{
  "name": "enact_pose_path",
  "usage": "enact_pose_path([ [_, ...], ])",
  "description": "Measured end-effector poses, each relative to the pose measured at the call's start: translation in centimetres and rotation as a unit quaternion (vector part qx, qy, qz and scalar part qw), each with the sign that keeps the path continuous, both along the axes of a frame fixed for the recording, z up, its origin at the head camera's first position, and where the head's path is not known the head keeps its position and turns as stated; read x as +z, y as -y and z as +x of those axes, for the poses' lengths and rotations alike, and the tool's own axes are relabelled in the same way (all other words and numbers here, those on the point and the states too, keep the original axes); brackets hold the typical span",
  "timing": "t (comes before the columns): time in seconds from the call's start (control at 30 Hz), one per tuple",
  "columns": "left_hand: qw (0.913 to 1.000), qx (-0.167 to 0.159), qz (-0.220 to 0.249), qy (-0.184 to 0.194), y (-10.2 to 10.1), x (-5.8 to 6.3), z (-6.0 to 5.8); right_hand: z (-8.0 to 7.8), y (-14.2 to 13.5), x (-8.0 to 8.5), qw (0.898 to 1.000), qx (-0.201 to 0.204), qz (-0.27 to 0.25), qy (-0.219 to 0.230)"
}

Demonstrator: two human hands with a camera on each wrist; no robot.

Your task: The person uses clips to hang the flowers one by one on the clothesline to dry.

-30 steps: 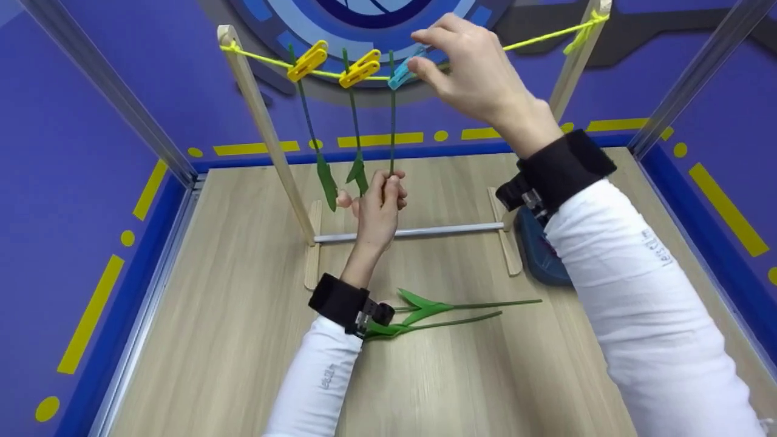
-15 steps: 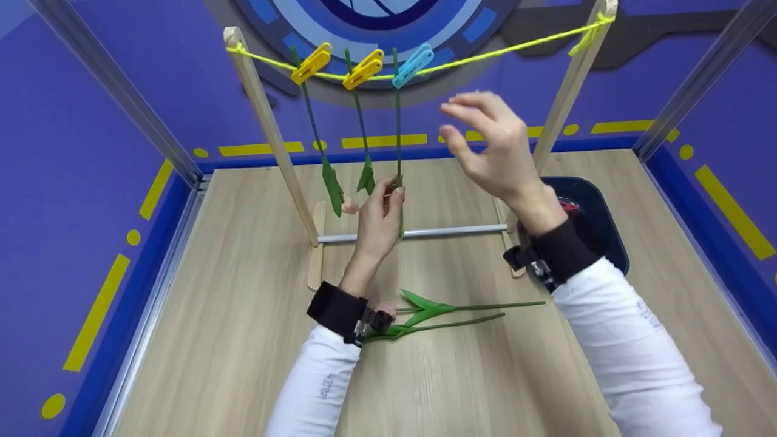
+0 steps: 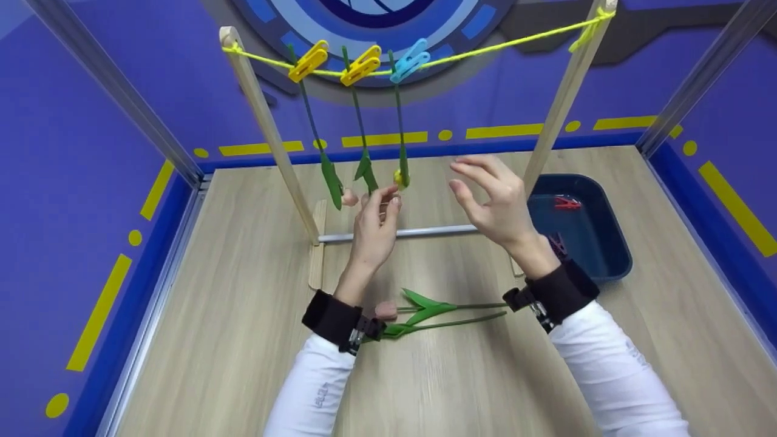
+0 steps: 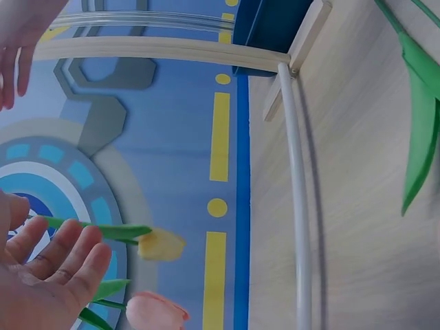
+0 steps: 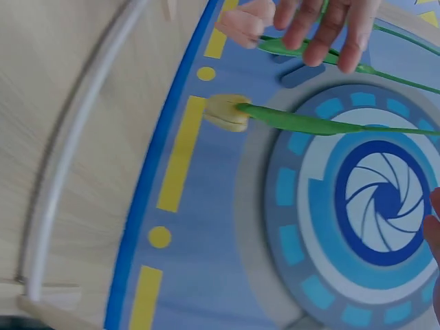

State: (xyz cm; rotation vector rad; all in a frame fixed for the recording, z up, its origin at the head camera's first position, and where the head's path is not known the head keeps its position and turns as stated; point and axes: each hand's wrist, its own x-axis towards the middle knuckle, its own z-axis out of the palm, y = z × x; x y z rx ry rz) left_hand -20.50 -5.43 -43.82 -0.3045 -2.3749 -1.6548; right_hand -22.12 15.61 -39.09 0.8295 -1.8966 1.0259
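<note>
Left hand (image 3: 374, 226): fingers loosely bent and parted, holding nothing;
Right hand (image 3: 496, 199): thumb and fingers well apart, empty;
Yellow tulip (image 5: 295, 122): hangs bloom-down just beyond the left fingertips;
Blue peg (image 3: 410, 60): clips that stem (image 3: 399, 115) to the line (image 3: 504, 45), well above the fingers of either hand;
Middle tulip (image 3: 365, 172): close by the left fingers; contact cannot be told;
Leaf (image 3: 404, 161): snagged on a left finger, it could drag the stem from a weak peg.
</note>
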Motion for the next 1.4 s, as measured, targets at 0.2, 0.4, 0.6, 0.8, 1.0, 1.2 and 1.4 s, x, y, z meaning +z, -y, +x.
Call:
enact_pose_path([
  [0.2,1.0000,-0.007,-0.003,0.006,0.3,-0.7,0.5,0.9,-1.4,-3.4,0.999,-0.014,-0.003,0.050],
  [0.4,0.9996,-0.019,-0.013,0.014,0.6,-1.4,0.9,1.6,-3.8,-6.1,0.995,-0.047,0.000,0.086],
  [0.6,0.9994,-0.020,-0.017,0.021,0.7,-2.6,1.3,1.9,-7.0,-8.0,0.990,-0.088,0.012,0.111],
  [0.8,0.9984,-0.011,-0.033,0.046,0.6,-3.5,1.6,1.9,-10.9,-10.3,0.975,-0.152,0.032,0.156],
  [1.0,0.9969,-0.021,-0.035,0.067,0.7,-4.2,2.0,2.0,-14.7,-12.4,0.944,-0.214,0.053,0.247],
  [1.2,0.9950,-0.029,-0.043,0.086,0.9,-5.0,2.2,1.9,-17.4,-13.3,0.902,-0.252,0.094,0.339],
  [1.4,0.9930,-0.035,-0.046,0.103,1.1,-5.5,2.4,1.6,-19.0,-13.4,0.855,-0.270,0.145,0.419],
])
